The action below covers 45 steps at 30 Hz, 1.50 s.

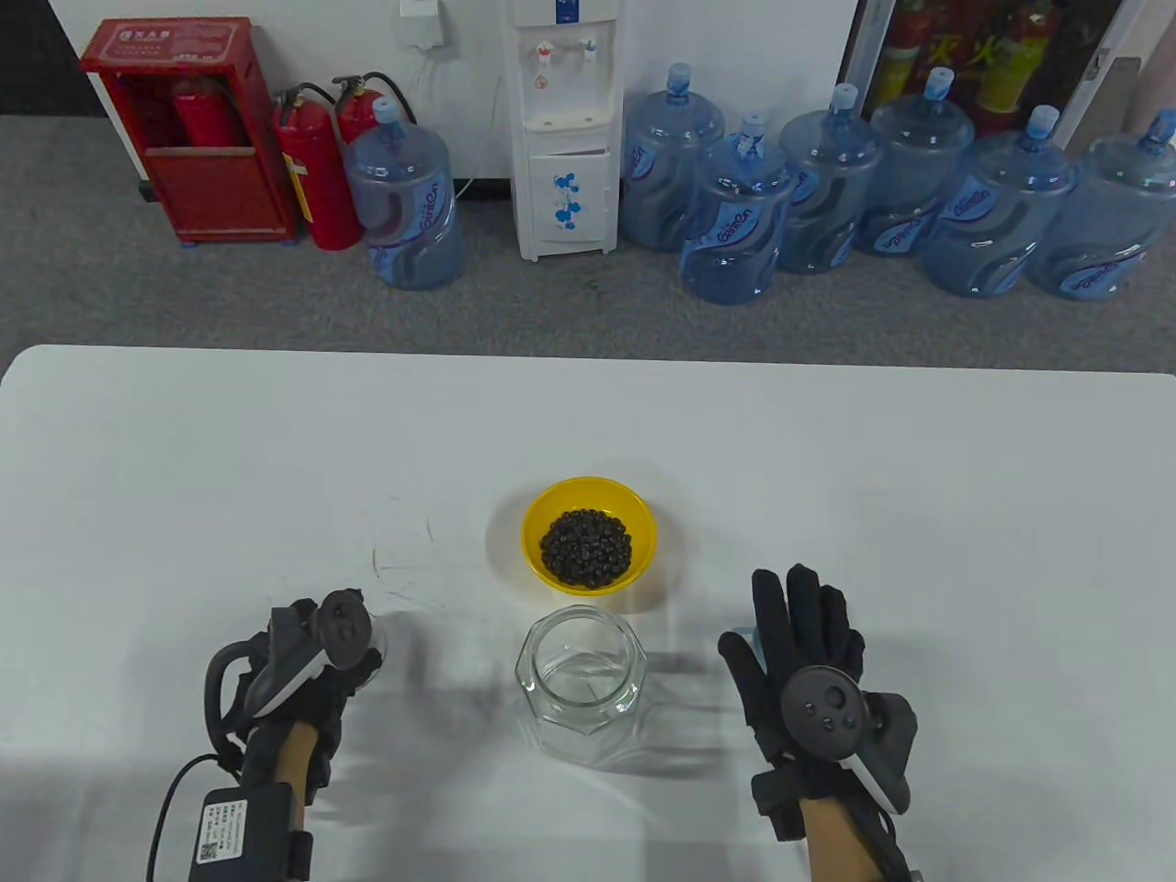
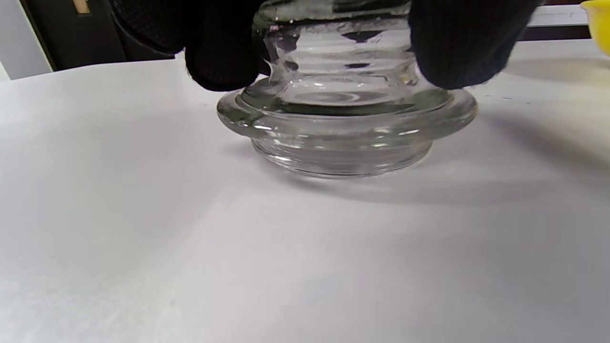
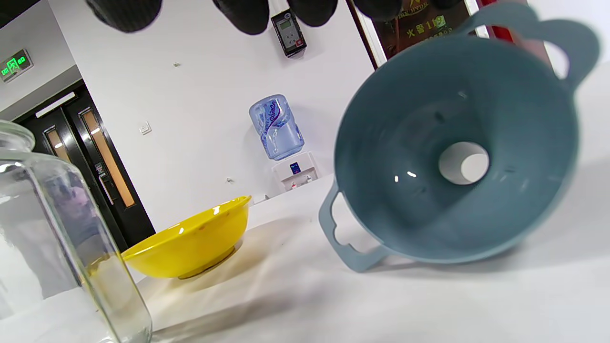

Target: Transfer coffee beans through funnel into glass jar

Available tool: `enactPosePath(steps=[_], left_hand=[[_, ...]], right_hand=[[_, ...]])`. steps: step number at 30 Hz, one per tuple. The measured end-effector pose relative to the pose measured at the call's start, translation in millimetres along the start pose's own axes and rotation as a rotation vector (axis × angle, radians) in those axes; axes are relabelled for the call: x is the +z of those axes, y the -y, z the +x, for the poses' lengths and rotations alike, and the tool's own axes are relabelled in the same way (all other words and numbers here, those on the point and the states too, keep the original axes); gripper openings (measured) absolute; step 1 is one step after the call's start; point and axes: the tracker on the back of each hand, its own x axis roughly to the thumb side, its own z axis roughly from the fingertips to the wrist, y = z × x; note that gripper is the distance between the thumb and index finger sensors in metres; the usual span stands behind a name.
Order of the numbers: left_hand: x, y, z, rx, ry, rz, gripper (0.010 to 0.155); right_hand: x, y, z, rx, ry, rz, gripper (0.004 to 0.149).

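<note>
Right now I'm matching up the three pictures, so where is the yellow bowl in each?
Table view: yellow bowl at centre, behind the glass jar.
Left wrist view: only its rim, top right corner.
Right wrist view: lower left, beside the jar.
Shared landmark: the white table.

One jar [image 1: 582,682], bowl [image 1: 589,533], funnel [image 3: 457,152] (lid [image 2: 347,119] too)

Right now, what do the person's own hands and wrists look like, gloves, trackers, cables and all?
Both hands, left hand and right hand, wear black knit sensor gloves. A dark grey controller-like tracker with a round button face and a white band is strapped to the back of each. The left forearm carries a black box with a white label and a black cable. Forearms are bare.
</note>
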Motion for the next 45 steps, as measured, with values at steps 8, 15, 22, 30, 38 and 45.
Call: enactPosePath(steps=[8, 15, 22, 30, 38, 45], left_hand=[[3, 1, -1, -0.008, -0.034, -0.024, 0.076], [24, -36, 9, 0.060, -0.031, 0.163, 0.080], [50, -67, 59, 0.135, 0.114, 0.276, 0.078], [53, -42, 73, 0.193, 0.155, 0.361, 0.079], [46, -31, 68, 0.118, 0.146, 0.352, 0.079], [41, -28, 62, 0.127, 0.147, 0.322, 0.079]], right_hand=[[0, 0, 0, 0.002, 0.002, 0.004, 0.073], [0, 0, 0, -0.016, 0.006, 0.005, 0.073], [0, 0, 0, -0.021, 0.010, 0.008, 0.073], [0, 1, 0, -0.012, 0.005, 0.000, 0.073], [2, 33, -8, -0.047, -0.134, -0.154, 0.072], [-18, 52, -43, 0.177, -0.305, -0.007, 0.076]])
